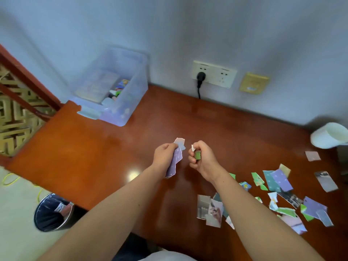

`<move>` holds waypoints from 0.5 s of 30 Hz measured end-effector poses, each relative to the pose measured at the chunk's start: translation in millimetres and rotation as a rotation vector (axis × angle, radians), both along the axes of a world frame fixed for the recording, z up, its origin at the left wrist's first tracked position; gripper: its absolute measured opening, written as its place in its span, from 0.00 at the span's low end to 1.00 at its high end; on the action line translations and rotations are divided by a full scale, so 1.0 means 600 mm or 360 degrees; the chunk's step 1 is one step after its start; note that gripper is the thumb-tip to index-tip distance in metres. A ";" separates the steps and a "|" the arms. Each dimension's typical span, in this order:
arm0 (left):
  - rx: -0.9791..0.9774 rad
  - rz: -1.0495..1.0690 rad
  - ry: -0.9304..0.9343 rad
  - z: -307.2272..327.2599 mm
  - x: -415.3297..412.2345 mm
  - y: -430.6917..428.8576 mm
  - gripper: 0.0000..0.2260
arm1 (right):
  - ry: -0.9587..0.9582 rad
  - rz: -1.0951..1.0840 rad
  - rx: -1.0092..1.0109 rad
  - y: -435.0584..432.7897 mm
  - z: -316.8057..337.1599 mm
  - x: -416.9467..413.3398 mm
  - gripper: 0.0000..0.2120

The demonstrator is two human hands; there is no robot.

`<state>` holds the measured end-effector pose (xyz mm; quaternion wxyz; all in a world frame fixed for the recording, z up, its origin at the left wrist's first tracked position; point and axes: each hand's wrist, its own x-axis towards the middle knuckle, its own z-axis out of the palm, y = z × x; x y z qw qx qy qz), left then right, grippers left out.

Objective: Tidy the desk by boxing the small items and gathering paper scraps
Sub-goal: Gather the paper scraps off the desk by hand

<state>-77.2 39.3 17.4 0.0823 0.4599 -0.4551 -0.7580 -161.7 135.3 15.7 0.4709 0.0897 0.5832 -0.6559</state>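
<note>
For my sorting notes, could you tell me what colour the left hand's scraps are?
The paper scraps in the left hand are pale purple; head view.

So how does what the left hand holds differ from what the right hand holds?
The left hand grips purple scraps; the right hand pinches a green scrap and a white bit. The left hand's stick out above and below its fingers; the right hand's are small, mostly tucked in its curled fingers. Both are paper pieces, held over the desk.

No legible text, labels or numbers anywhere.
</note>
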 end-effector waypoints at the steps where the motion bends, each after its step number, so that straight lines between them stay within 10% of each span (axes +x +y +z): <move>1: -0.0019 0.0016 -0.0008 0.000 0.019 -0.017 0.22 | 0.0011 0.0038 0.0011 -0.020 0.003 0.014 0.10; 15: 0.0057 0.0427 -0.0075 -0.040 0.294 -0.359 0.04 | 0.0052 0.0458 0.0131 -0.391 0.003 0.260 0.08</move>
